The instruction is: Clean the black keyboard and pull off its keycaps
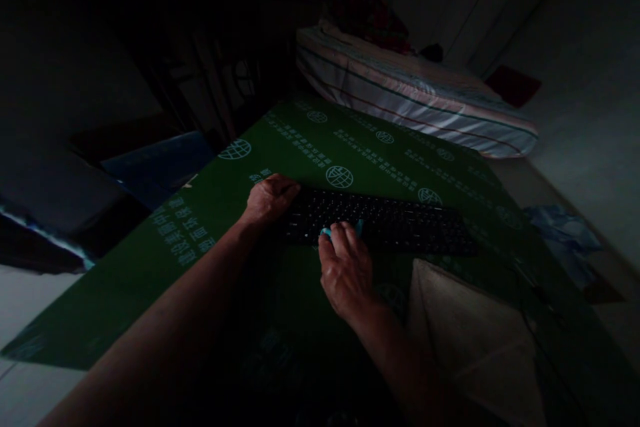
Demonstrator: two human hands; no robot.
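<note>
Pinching a small turquoise wad [359,227], my right hand [345,267] works mid-keyboard; my left hand [273,197] grips the black rectangular keyboard [415,220] at ten o'clock. Seemingly underway; I can't tell what remains.

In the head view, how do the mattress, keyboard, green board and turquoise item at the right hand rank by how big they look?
1. Green board, easily largest
2. Mattress, though farther off
3. Keyboard
4. Turquoise item, judged by its visible parts; the right hand partly hides it
</note>
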